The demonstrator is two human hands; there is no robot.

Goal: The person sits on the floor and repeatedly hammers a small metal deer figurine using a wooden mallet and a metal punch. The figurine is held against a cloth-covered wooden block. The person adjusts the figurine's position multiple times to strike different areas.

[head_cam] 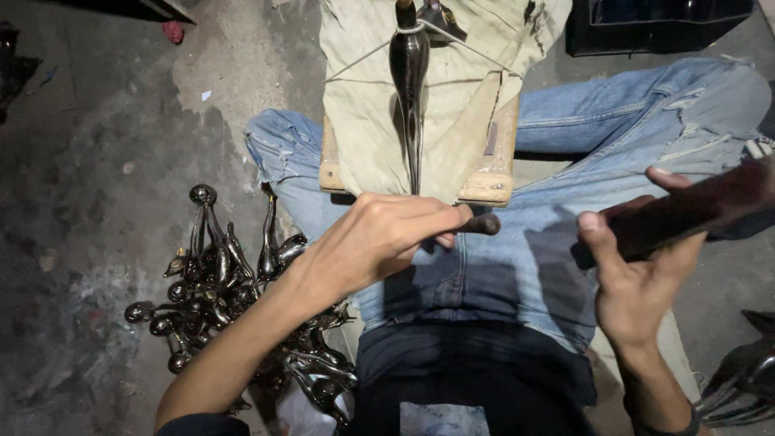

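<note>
While the person sits astride a cloth-covered wooden block (492, 187), the left hand (379, 242) is closed around the dark handle (483, 224) of a tool at the block's near edge. A glossy dark spoon-shaped piece (409, 73) lies along the top of the block, tied down by cord. To the right of the block, the right hand (638, 278) grips a long dark bar (694, 211), thumb and fingers wrapped round it. Left of the block, a heap of similar dark pieces (234, 307) lies on the floor. As I judge it, the cord could slacken and let the piece twist under pressure, or the bar could slip off and strike the denim-clad thigh (517, 266) beneath.
</note>
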